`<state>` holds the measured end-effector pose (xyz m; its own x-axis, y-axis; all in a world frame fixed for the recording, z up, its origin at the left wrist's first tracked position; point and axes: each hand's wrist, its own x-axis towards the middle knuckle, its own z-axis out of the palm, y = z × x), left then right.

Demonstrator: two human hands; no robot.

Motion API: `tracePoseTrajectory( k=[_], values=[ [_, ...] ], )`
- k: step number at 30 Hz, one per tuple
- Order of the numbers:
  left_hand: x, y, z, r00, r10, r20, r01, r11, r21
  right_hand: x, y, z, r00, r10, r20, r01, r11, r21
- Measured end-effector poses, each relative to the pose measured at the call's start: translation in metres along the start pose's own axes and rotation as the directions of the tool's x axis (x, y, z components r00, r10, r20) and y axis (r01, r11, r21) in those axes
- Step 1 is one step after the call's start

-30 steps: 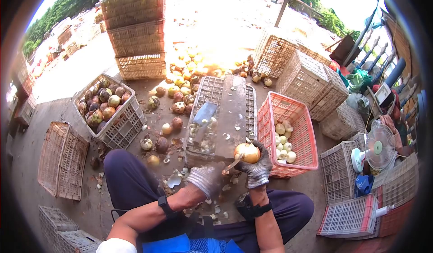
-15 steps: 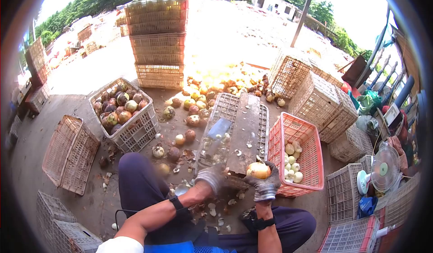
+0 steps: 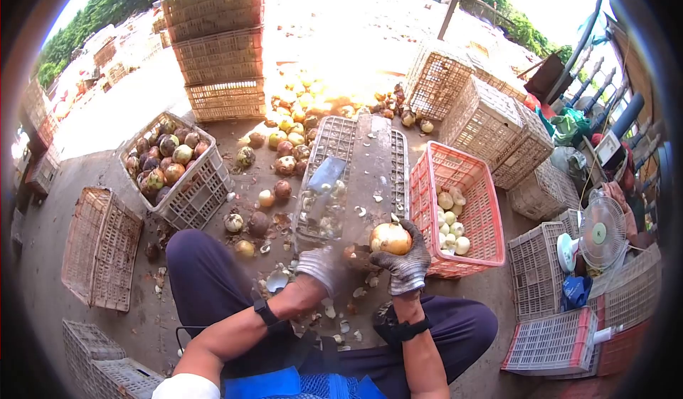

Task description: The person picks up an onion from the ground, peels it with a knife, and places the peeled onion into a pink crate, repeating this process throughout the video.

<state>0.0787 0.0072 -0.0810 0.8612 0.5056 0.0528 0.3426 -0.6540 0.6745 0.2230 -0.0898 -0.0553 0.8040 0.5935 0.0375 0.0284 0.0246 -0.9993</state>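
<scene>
My right hand [image 3: 404, 260], in a dirty grey glove, is wrapped round a yellow-brown round fruit [image 3: 390, 238] held above the near end of a wooden board [image 3: 366, 178]. My left hand [image 3: 324, 265], gloved with a striped cuff, is beside it to the left; its fingers are smeared by motion and what they hold cannot be made out. The board lies on an upturned plastic crate [image 3: 398, 164], with a blue-grey flat piece [image 3: 327, 174] at its left. Pale peel pieces [image 3: 277, 281] lie on the ground below.
A red crate [image 3: 466, 165] with pale peeled pieces [image 3: 448, 221] stands right of the board. A crate of dark round fruits [image 3: 192, 198] is at the left, with loose fruits [image 3: 284, 165] on the ground between. Stacked crates [image 3: 222, 57] rise behind; a fan [image 3: 602, 232] stands at the right.
The view has tilted down, so the surroundings sit higher in the picture. My right hand and its fruit have moved slightly left, nearer my left hand.
</scene>
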Motion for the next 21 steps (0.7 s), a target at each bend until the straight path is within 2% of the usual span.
tracePoseTrajectory(
  k=[2,5,8,11,13,15,17,20,21],
  values=[
    [0.006,-0.014,0.007,0.994,0.094,-0.063,-0.1,0.991,-0.086,0.0,-0.003,0.002,1.0,0.024,0.007,-0.025,0.995,0.095],
    [-0.003,0.009,-0.016,0.992,0.126,-0.032,-0.125,0.992,0.019,0.003,0.006,0.0,1.0,-0.009,-0.009,0.01,0.998,0.063],
    [-0.009,0.027,-0.025,0.994,0.105,0.037,-0.107,0.992,0.07,0.005,0.009,-0.001,0.995,-0.085,-0.05,0.074,0.978,-0.197],
    [-0.011,0.014,-0.011,0.978,0.192,-0.075,-0.189,0.981,0.05,0.008,0.02,-0.003,0.995,-0.096,-0.03,0.078,0.926,-0.368],
    [-0.001,-0.007,0.007,0.999,0.036,0.026,-0.039,0.991,0.126,0.005,0.019,0.0,0.997,-0.067,-0.03,0.059,0.974,-0.219],
    [0.005,-0.024,0.023,0.999,-0.008,0.033,0.003,0.989,0.149,0.0,0.009,0.002,0.999,-0.023,-0.036,0.018,0.99,-0.139],
    [0.002,-0.037,0.032,0.997,0.062,-0.051,-0.055,0.991,0.123,-0.001,0.005,0.001,0.999,-0.022,-0.025,0.018,0.987,-0.162],
    [-0.01,0.005,-0.009,0.998,0.05,0.028,-0.052,0.996,0.066,0.003,0.011,0.002,0.998,-0.049,-0.038,0.041,0.98,-0.197],
    [-0.01,0.004,-0.005,0.998,0.071,0.0,-0.07,0.995,0.077,0.004,0.014,0.002,0.997,-0.06,-0.047,0.048,0.976,-0.212]
  ],
)
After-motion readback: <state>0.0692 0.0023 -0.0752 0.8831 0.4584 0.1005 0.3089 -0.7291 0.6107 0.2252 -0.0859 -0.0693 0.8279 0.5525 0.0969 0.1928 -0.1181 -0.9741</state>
